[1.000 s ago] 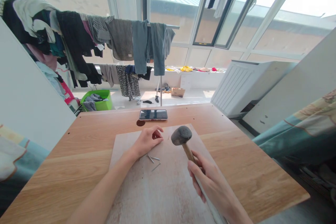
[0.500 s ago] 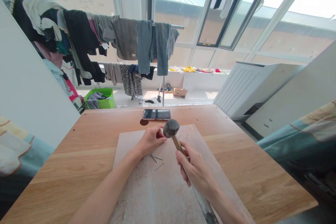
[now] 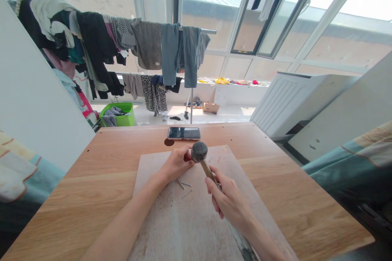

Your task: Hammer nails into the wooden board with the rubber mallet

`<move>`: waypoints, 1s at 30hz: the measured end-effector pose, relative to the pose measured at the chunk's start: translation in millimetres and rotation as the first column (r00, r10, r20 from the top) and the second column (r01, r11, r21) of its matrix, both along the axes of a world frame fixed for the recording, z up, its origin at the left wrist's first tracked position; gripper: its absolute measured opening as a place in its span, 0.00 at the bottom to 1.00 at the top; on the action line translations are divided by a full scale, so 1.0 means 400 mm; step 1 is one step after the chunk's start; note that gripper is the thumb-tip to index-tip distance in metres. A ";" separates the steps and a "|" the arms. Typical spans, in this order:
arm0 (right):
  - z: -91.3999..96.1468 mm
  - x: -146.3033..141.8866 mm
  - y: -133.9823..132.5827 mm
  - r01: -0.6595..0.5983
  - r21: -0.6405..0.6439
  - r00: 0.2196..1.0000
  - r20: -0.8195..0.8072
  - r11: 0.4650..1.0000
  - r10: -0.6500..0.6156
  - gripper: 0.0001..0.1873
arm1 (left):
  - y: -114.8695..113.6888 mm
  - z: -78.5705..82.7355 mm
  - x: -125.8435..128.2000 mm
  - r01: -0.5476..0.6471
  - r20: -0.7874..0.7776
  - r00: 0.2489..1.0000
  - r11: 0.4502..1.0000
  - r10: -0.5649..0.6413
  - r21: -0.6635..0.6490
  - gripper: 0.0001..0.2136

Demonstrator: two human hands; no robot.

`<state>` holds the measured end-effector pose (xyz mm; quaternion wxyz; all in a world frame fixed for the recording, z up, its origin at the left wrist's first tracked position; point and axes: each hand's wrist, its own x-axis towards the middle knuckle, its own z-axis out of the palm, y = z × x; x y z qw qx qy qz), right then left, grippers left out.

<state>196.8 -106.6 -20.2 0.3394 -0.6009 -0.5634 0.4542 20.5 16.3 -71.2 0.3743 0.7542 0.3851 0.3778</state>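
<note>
My right hand is wrapped round the wooden handle of a hammer, whose round dark head hovers over the far part of a pale wooden board. Just left of the head, my left hand rests on the board with thumb and finger pinched together. Whatever sits in that pinch is hidden by the fingers and the hammer head. Several loose nails lie on the board near my left wrist. Beyond my right hand, a thin nail stands up from the board.
The board lies on a wooden table. A phone lies near the table's far edge, beside a dark round hole. Past the table are a green basket with cloth in it and a rack of hanging clothes. Curtains hang at both sides.
The hammer head has dropped slightly toward the board by my left hand. My left hand keeps its pinch in the same place. The whole view has shifted a little.
</note>
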 end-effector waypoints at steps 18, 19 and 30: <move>-0.011 -0.016 -0.010 0.002 0.005 0.999 -0.034 1.000 -0.002 0.23 | -0.002 0.004 0.002 -0.011 -0.037 0.999 0.999 0.012 0.034 0.13; -0.011 -0.017 -0.010 0.002 0.001 0.999 -0.043 1.000 -0.002 0.22 | -0.003 0.004 0.002 -0.011 -0.039 0.999 0.999 0.013 0.038 0.13; -0.057 0.078 -0.105 -0.023 -0.120 0.999 -0.025 0.992 0.020 0.27 | -0.020 0.068 -0.059 0.021 -0.178 0.984 0.998 -0.032 -0.067 0.15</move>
